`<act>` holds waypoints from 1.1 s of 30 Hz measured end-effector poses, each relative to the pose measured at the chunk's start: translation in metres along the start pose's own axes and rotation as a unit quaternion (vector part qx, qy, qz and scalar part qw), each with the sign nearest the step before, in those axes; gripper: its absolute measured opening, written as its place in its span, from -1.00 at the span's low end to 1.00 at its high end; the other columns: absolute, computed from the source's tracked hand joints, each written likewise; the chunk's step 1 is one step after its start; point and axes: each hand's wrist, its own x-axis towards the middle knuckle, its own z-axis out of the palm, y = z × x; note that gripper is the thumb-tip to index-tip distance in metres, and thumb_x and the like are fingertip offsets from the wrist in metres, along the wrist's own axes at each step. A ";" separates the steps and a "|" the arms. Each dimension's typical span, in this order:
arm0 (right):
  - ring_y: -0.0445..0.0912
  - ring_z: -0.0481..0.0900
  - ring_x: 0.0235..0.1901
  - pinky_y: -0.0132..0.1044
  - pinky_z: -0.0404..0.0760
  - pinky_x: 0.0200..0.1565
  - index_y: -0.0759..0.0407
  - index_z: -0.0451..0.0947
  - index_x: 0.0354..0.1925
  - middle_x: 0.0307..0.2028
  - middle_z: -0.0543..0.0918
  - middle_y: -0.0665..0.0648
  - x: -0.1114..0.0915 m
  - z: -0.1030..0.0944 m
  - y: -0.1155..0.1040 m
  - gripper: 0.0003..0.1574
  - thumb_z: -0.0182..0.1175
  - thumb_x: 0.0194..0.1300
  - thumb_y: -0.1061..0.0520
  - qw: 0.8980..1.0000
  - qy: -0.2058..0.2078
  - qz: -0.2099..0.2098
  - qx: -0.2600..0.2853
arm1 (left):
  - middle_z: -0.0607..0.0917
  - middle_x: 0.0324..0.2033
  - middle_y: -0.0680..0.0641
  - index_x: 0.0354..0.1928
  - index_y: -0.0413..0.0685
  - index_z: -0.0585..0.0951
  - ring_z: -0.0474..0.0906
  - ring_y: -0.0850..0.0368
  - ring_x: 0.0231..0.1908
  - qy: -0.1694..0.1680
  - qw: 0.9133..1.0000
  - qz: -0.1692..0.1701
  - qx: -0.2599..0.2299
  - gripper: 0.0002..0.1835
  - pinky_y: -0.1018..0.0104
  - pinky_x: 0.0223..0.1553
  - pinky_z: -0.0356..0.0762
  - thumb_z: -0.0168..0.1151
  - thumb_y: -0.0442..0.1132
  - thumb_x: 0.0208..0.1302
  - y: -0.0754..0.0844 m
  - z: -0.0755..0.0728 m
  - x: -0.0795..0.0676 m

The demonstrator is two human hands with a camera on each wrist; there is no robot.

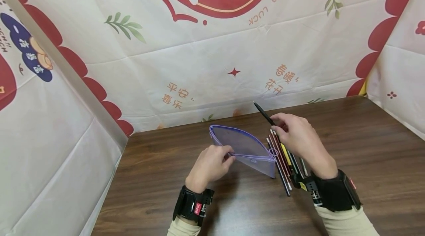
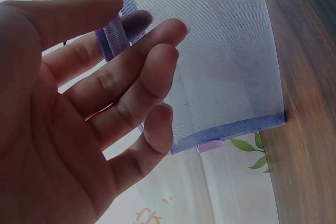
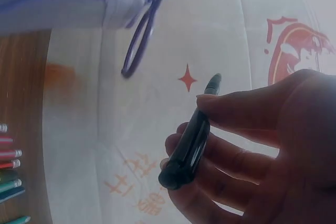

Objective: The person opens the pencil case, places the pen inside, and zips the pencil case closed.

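A see-through purple mesh zipper pouch (image 1: 245, 142) stands with its mouth spread apart above the brown table. My left hand (image 1: 212, 162) pinches the near edge of its opening between thumb and index finger; the other fingers (image 2: 157, 72) curve loosely beside the mesh in the left wrist view. To the right, my right hand (image 1: 297, 134) holds a black pen (image 1: 263, 112) between thumb and fingers, its tip pointing up and left. In the right wrist view the pen (image 3: 189, 150) is gripped near its middle. Beneath this hand lie several pencils (image 1: 279, 158) in a row, partly hidden by the hand and wrist.
The wooden table (image 1: 159, 177) carries everything. A white printed cloth (image 1: 199, 59) rises behind its far edge, with more cloth panels at left and right. A purple ring pull (image 3: 139, 43) hangs from the pouch's corner, close to the pencils.
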 end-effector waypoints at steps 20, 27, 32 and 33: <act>-0.04 0.50 -0.48 -0.12 0.48 -0.46 0.31 0.57 -0.06 -0.42 0.63 0.18 -0.002 0.005 -0.014 -0.68 0.23 0.17 0.27 0.997 0.055 -0.051 0.000 | 0.63 -0.54 0.14 -0.24 0.00 0.67 0.41 0.40 -0.61 0.002 1.000 0.006 0.003 -0.84 0.50 -0.59 0.39 0.18 -0.14 0.26 -0.001 0.001 0.001; -0.03 0.54 -0.42 -0.08 0.51 -0.41 0.29 0.56 -0.03 -0.39 0.64 0.18 -0.004 0.006 -0.020 -0.66 0.21 0.21 0.25 0.997 0.048 -0.051 0.015 | 0.63 -0.54 0.14 -0.23 -0.01 0.67 0.42 0.40 -0.60 -0.003 1.000 0.003 -0.001 -0.84 0.50 -0.58 0.39 0.18 -0.14 0.26 -0.001 0.001 0.001; -0.04 0.55 -0.43 -0.09 0.53 -0.42 0.29 0.55 -0.02 -0.39 0.65 0.18 -0.005 0.009 -0.023 -0.66 0.21 0.20 0.26 0.996 0.057 -0.061 0.031 | 0.63 -0.54 0.15 -0.23 0.00 0.67 0.41 0.40 -0.61 -0.001 1.000 0.005 0.001 -0.84 0.50 -0.59 0.38 0.18 -0.14 0.26 -0.001 0.001 0.001; -0.04 0.55 -0.44 -0.09 0.53 -0.42 0.29 0.55 -0.02 -0.39 0.65 0.18 -0.005 0.009 -0.024 -0.66 0.21 0.20 0.26 0.996 0.059 -0.063 0.033 | 0.63 -0.54 0.14 -0.23 0.00 0.67 0.41 0.40 -0.61 -0.001 1.000 0.006 0.001 -0.84 0.50 -0.59 0.38 0.18 -0.14 0.26 -0.001 0.001 0.001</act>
